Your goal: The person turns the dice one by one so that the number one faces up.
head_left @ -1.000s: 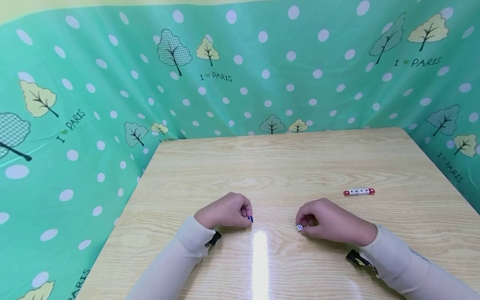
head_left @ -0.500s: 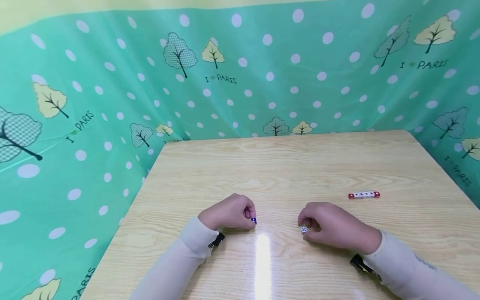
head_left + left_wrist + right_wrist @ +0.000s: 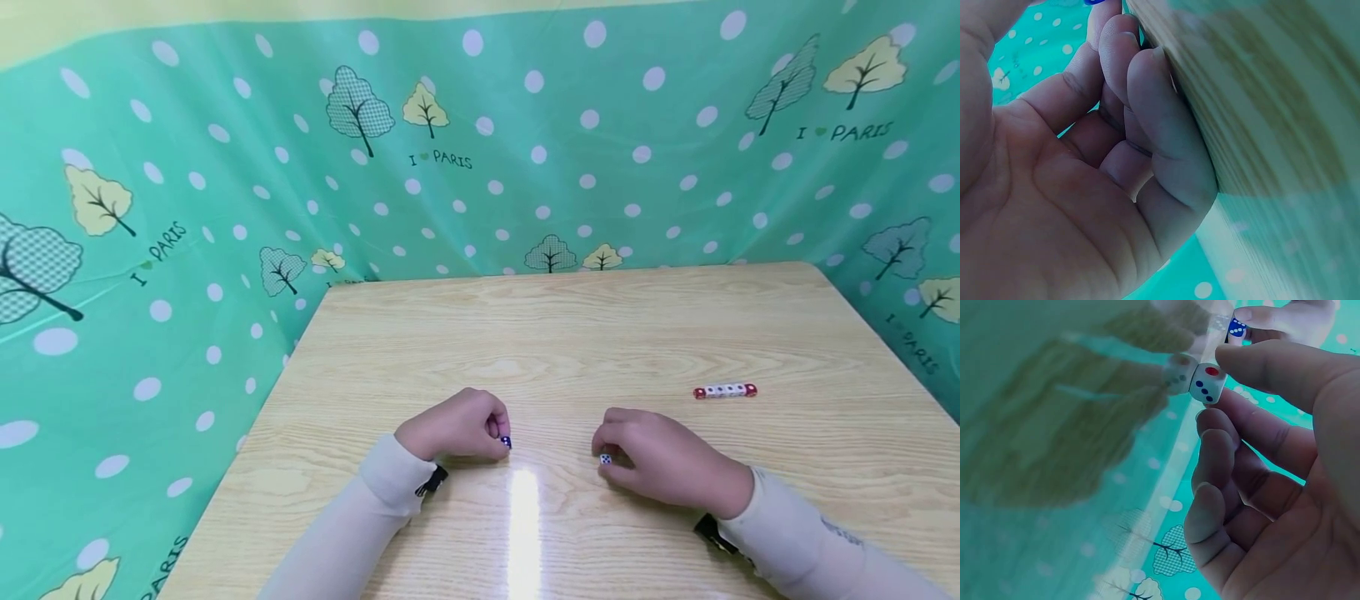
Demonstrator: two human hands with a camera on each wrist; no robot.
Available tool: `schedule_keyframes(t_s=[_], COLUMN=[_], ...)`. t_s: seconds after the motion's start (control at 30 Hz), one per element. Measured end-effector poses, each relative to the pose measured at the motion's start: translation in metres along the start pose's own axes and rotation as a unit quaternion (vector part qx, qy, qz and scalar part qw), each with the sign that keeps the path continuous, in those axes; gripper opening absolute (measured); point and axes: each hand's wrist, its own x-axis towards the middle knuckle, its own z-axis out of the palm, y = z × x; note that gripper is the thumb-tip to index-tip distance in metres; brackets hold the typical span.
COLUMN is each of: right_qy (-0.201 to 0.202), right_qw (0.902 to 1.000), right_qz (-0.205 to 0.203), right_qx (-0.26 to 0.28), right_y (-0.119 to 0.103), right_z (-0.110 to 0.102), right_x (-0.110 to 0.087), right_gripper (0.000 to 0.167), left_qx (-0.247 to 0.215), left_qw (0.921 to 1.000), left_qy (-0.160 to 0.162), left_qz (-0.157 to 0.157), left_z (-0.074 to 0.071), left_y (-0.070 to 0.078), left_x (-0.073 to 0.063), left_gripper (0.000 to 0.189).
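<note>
My left hand rests on the table left of centre and pinches a small dark blue die with white pips between thumb and forefinger. In the left wrist view only a sliver of that die shows at the top edge; the other fingers curl against the tabletop. To the right, my right hand has its thumb and forefinger around a white die that stands on the table. Its visible faces carry a red pip and blue pips. The blue die shows beyond it in the right wrist view.
A straight row of dice, white with red ones at the ends, lies on the wooden table behind the right hand. Green dotted cloth hangs behind and along the sides. A bright light streak reflects off the tabletop between the forearms.
The head view has shifted slightly. My right hand has edged left around the white die, its fingertips now reaching past it. The left hand and both dice keep their places.
</note>
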Motion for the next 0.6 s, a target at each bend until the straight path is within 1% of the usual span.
schedule_keyframes(t_s=[0.2,0.4,0.5,0.6], right_qy=[0.009,0.009,0.005,-0.007], right_qw=[0.9998,0.9999,0.9998,0.9986], right_qz=[-0.016,-0.006,0.000,0.010], right_qx=[-0.005,0.001,0.020,0.052], right_y=[0.000,0.001,0.003,0.006], right_z=[-0.001,-0.006,-0.009,-0.011], right_x=[-0.001,-0.001,-0.001,0.000], right_gripper=[0.013,0.014,0.015,0.016], left_qx=[0.001,0.001,-0.001,-0.002], left_qw=[1.0000,1.0000,1.0000,1.0000], left_qy=[-0.001,0.000,0.001,0.001], left_qz=[-0.002,0.003,0.002,0.000], left_z=[0.000,0.001,0.001,0.001], left_y=[0.000,-0.001,-0.002,-0.002], left_x=[0.000,0.000,0.001,0.001], left_gripper=[0.012,0.012,0.012,0.013])
